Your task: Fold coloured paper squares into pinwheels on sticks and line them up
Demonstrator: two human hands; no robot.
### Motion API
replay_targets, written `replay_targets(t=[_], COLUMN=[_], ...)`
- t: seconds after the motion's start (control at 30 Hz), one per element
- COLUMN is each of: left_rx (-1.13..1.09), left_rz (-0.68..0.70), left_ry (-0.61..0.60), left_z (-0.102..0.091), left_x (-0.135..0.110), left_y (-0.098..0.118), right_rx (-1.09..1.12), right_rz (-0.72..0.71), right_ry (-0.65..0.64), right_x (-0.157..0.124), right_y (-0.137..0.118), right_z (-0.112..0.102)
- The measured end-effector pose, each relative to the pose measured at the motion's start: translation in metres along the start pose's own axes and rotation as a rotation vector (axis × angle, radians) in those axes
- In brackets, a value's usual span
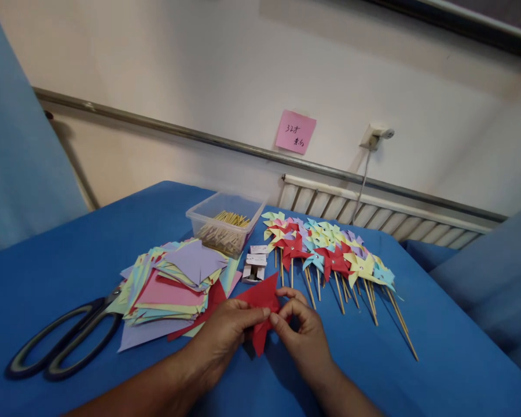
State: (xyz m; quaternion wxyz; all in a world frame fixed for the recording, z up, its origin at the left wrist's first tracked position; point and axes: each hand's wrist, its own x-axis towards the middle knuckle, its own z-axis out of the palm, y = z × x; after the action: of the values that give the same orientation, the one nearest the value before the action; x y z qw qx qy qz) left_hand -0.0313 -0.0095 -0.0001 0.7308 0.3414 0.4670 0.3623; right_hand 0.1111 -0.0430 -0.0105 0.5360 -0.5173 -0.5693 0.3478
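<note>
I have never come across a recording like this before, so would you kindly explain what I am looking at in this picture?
There is no machine at work here, just a person's two bare hands, seen from a camera worn on that person's head, looking forward and down.

The left hand and right hand hold a piece of folded red paper between them, over a blue-covered surface.

To the left lie large scissors and a pile of coloured paper. Behind are a clear plastic box holding thin sticks and some small white boxes. To the right lie many paper pinwheels on sticks.
</note>
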Motion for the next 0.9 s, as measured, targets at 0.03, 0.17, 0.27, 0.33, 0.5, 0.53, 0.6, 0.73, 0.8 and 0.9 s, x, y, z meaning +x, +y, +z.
replay_targets(t=[0.03, 0.17, 0.27, 0.33, 0.5, 0.53, 0.6, 0.73, 0.8, 0.9], left_rx=[0.002, 0.025, 0.039, 0.044, 0.061, 0.059, 0.058, 0.082, 0.090, 0.101], left_rz=[0.003, 0.013, 0.038, 0.051, 0.056, 0.059, 0.059, 0.047, 0.046, 0.050], left_ry=[0.011, 0.030, -0.002, -0.012, -0.032, -0.037, -0.046, -0.039, -0.028, -0.008], left_z=[-0.0002, -0.0006, -0.0009, -0.0012, -0.0019, -0.0018, -0.0015, 0.0000, 0.0007, 0.0005], left_x=[0.0004, 0.0008, 0.0009, 0.0009, 0.0008, 0.0007, 0.0004, -0.0017, -0.0027, -0.0025], left_y=[-0.0001, 0.0020, 0.0039, 0.0044, 0.0028, 0.0026, 0.0027, 0.0043, 0.0048, 0.0042], right_rx=[0.007, 0.044, 0.055, 0.056, 0.038, 0.033, 0.022, -0.013, -0.036, -0.051], right_rz=[0.007, 0.009, -0.002, -0.007, -0.025, -0.030, -0.034, -0.055, -0.071, -0.089], right_ry=[-0.004, -0.025, -0.024, -0.021, -0.003, 0.001, 0.010, 0.032, 0.042, 0.052], right_x=[0.0001, 0.0000, 0.0001, 0.0002, 0.0001, 0.0001, 0.0001, -0.0006, -0.0013, -0.0024], right_y=[0.0003, 0.0009, 0.0012, 0.0012, -0.0010, -0.0016, -0.0028, -0.0038, -0.0037, -0.0037], right_z=[0.0001, -0.0008, -0.0020, -0.0025, -0.0020, -0.0018, -0.0012, -0.0002, 0.0001, 0.0003])
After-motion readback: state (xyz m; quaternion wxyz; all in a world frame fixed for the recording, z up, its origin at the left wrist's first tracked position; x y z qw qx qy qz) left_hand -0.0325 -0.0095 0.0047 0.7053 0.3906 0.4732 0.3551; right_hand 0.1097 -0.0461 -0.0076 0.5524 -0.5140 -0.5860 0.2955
